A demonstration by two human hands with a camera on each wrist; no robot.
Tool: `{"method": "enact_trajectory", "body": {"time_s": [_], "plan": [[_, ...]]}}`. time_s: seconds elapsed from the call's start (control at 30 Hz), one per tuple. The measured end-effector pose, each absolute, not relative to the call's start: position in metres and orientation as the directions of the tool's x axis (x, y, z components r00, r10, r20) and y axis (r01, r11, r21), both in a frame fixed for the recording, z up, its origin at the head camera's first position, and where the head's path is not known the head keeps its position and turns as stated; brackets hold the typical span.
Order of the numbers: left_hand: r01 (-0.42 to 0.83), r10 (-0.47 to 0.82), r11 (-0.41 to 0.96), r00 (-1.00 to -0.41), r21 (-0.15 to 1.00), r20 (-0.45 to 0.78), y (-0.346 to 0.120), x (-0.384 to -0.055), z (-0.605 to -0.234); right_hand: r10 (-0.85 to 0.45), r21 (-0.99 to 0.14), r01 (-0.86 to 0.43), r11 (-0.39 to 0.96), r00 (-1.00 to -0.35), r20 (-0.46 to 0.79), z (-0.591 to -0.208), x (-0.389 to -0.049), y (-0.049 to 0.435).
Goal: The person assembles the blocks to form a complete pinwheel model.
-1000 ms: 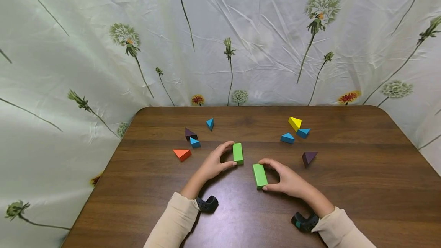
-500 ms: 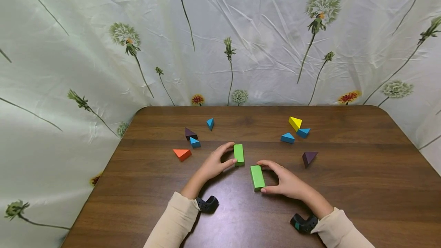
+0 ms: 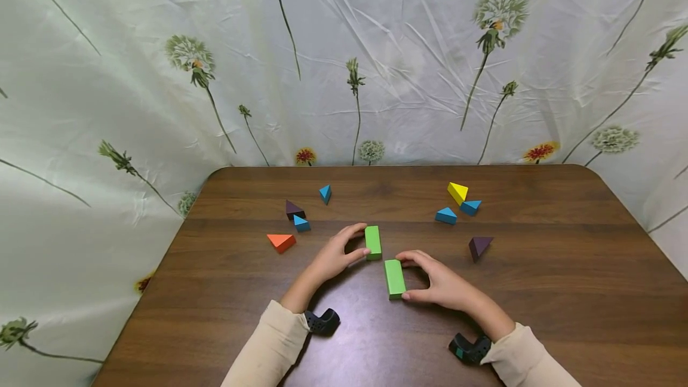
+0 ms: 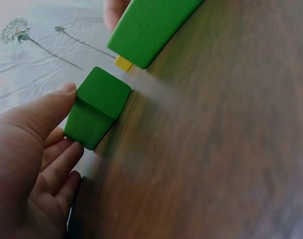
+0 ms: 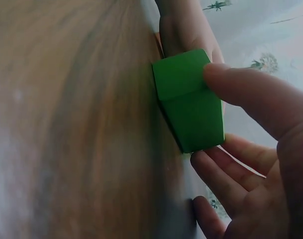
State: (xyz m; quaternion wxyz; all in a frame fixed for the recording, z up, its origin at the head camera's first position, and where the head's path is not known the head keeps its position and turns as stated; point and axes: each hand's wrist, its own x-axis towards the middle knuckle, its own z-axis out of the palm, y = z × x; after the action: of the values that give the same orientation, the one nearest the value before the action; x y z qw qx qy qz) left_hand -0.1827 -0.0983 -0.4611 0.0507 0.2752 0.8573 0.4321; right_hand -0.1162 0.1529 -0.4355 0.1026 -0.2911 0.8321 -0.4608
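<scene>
A pale curtain [image 3: 161, 94] printed with dandelion flowers hangs behind and around the dark wooden surface [image 3: 537, 291]. On this surface, near its middle, lie two long green blocks. The left hand [image 3: 333, 255] holds the farther green block [image 3: 372, 242]: the thumb and the fingers are curled and pinch its long sides, and in the left wrist view the thumb [image 4: 39, 117] touches the block's end. The right hand [image 3: 438, 279] grips the nearer green block [image 3: 395, 279] in the same way, the thumb at the near end and the fingers at the far end. The two green blocks are just beside each other, almost corner to corner; I cannot tell whether they touch.

Smaller pieces lie around them. An orange triangle [image 3: 282, 242] is to the left. A purple triangle [image 3: 479, 246] is to the right. A yellow wedge [image 3: 458, 192] lies at the far right, touching a blue triangle [image 3: 470, 206], and another blue triangle [image 3: 446, 215] is near them.
</scene>
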Motion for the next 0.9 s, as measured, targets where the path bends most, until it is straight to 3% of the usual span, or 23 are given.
{"method": "enact_trajectory", "body": {"time_s": [0.9], "plan": [[0.451, 0.544, 0.477, -0.826, 0.754, 0.15, -0.08, -0.18, -0.461, -0.537, -0.836, -0.348, 0.425, -0.84, 0.077, -0.445, -0.118, 0.146]]}}
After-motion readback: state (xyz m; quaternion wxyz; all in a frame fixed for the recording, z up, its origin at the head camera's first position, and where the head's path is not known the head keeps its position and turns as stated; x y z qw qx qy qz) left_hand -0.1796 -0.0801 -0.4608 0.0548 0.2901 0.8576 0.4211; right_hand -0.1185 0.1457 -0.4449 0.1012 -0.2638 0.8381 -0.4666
